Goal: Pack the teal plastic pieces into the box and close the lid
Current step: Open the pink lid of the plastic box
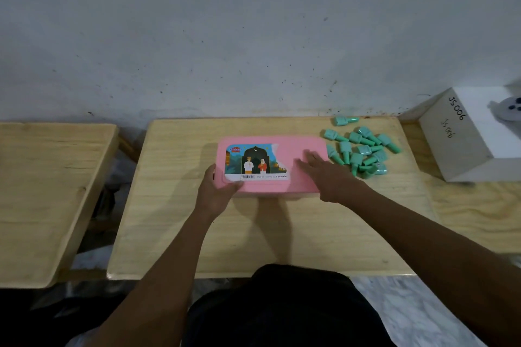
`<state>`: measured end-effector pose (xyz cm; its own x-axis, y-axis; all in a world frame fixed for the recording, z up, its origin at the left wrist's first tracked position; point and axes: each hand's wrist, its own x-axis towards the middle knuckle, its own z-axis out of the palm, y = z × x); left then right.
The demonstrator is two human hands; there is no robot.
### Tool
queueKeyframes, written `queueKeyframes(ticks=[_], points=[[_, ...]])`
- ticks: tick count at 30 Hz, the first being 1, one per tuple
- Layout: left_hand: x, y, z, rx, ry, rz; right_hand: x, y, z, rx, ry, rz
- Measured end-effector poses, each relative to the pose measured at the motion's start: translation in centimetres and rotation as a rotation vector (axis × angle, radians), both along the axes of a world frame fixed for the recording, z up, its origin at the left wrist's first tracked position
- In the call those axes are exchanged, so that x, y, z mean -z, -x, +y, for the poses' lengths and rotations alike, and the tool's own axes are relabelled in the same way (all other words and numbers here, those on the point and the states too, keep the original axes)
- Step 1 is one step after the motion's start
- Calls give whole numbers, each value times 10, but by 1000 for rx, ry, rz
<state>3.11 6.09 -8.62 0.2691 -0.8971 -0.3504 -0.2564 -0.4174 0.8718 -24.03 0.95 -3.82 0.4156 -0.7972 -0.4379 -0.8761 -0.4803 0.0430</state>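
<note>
A pink plastic box (293, 146) with its lid down and a picture label on top lies on the middle wooden table (253, 234). My left hand (215, 191) grips the box's front left corner, thumb on the lid. My right hand (327, 175) rests flat on the right part of the lid, fingers spread. Several teal plastic pieces (362, 149) lie in a loose heap on the table just right of the box. One more teal piece (346, 120) lies apart near the wall.
A white block (462, 138) marked "JS 006" stands at the right on another wooden surface. A second wooden table (42, 191) sits at the left across a gap. A grey wall rises behind. My dark-clothed lap is at the bottom.
</note>
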Motion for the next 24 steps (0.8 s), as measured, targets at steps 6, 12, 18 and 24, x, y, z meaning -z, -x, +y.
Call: queueKeyframes(ticks=[6,12,18,24], points=[[4,-4,8,68,56,88,-4,-2,-2,-82,14,73],[10,-3,14,72,84,123,-14,-2,-20,-128,-130,146],[19,8,21,-44,91,151,-39,-3,-39,-199,-236,222],[20,24,25,-119,81,239,-47,-3,-43,-178,-300,199]])
